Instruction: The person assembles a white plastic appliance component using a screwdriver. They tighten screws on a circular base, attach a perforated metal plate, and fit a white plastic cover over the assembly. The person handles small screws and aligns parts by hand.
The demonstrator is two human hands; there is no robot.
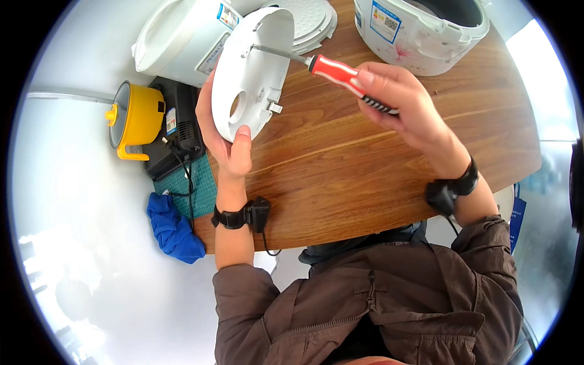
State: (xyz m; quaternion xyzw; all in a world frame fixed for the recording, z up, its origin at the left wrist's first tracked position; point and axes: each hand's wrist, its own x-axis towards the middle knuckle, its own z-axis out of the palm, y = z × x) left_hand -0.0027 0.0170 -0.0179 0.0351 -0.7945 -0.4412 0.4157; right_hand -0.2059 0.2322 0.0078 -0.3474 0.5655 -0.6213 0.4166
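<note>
Two hands: left (pixel 228 143), right (pixel 401 103). One red-handled screwdriver (pixel 340 73). One round white plastic cover (pixel 255 70), held left of centre. Two white cooker bodies: far left (pixel 179 36), far right (pixel 420 33). One white perforated disc (pixel 313 18), far centre. One yellow pot (pixel 137 115), left. One blue cloth (pixel 173 231), near left. Two black wristbands.

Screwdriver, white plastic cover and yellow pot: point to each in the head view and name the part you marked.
Screwdriver (pixel 340 72), head view, on the red handle near the shaft.
White plastic cover (pixel 252 55), head view, on its curved outer face.
Yellow pot (pixel 141 114), head view, on its side wall.
</note>
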